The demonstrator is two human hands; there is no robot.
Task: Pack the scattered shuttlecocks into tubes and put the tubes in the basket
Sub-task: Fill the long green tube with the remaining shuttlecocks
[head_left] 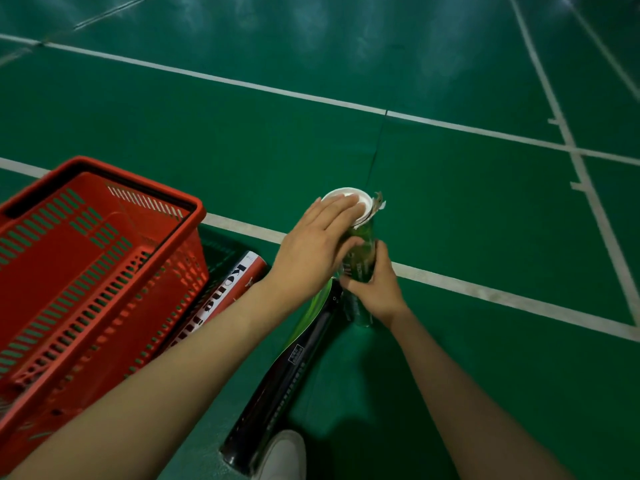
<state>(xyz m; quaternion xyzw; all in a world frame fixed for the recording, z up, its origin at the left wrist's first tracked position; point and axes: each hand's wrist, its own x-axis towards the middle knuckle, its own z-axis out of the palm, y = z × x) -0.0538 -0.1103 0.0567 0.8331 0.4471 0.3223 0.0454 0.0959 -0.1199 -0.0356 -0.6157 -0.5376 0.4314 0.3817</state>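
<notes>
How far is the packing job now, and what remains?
Done: no loose shuttlecocks show on the floor. In hand: the right hand grips the green tube while the left hand presses its white cap on; a feather sticks out beside it. Remaining: the black tube and the white tube lie outside the red basket, which seems to hold no tubes.
</notes>
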